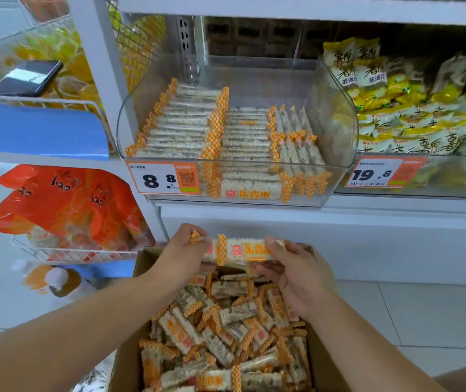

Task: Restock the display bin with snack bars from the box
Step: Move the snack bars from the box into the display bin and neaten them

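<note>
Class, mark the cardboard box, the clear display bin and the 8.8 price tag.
cardboard box [141,263], head view, far-left inner wall.
clear display bin [336,154], head view, bare right wall.
8.8 price tag [158,181], head view, white panel with the digits.

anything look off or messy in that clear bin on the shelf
Slightly. In the display bin, the left and middle rows of snack bars lie crosswise and neat, but the bars at the right are turned lengthwise. The back right of the bin is bare.

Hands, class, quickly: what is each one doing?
Left hand: pinches the left end of the orange-checked, clear-wrapped snack bars.
Right hand: grips their right end.
</note>
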